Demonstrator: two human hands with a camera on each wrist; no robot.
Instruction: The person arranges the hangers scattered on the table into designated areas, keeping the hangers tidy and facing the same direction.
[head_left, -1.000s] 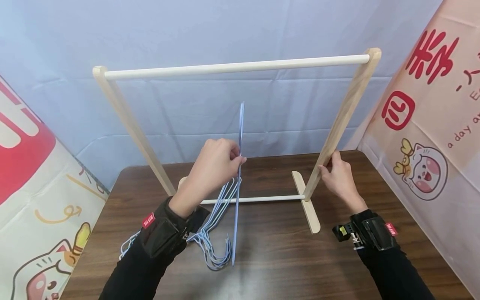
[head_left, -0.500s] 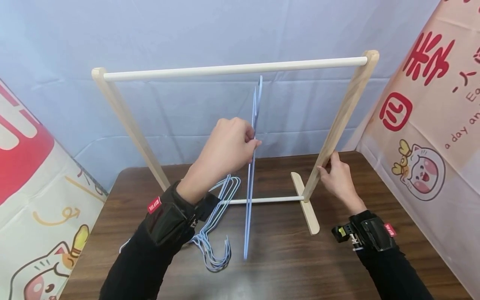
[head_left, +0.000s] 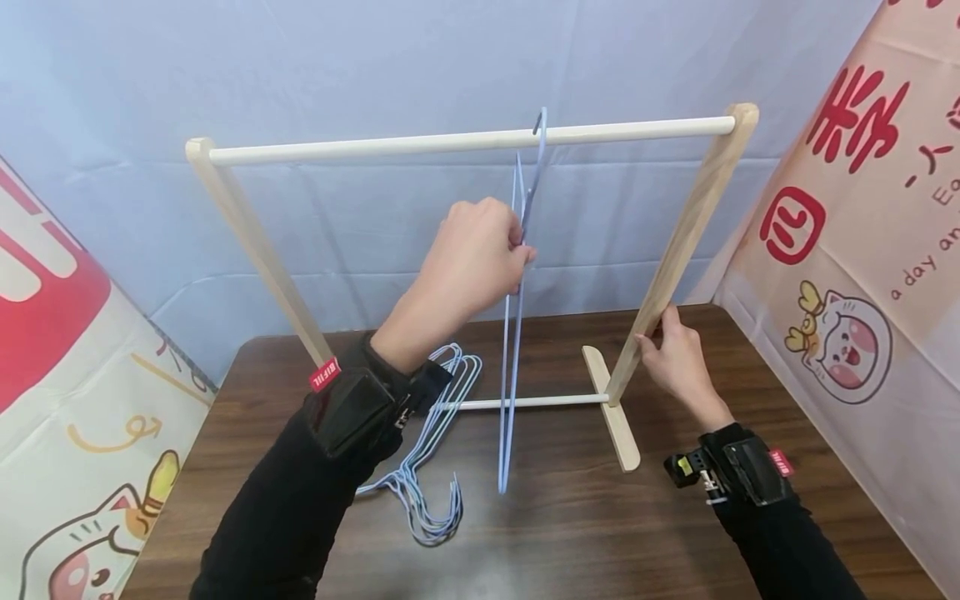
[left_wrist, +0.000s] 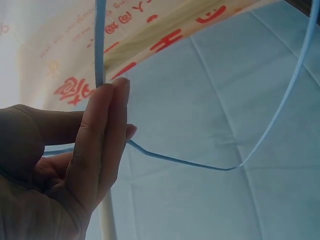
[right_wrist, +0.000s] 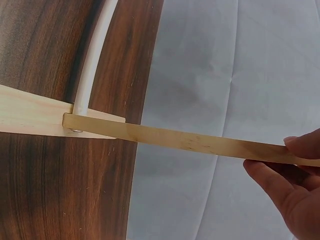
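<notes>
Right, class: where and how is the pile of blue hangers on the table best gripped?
Probably by the hooks, from the near right: they curve together at the near end of the blue hangers, while the left sleeve hides their left part in the head view.

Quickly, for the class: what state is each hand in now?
Left hand: closed, pinching a blue hanger.
Right hand: closed, gripping the rack's right post.

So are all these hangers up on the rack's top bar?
No, a bundle of blue hangers lies on the table, well below the top bar.
</notes>
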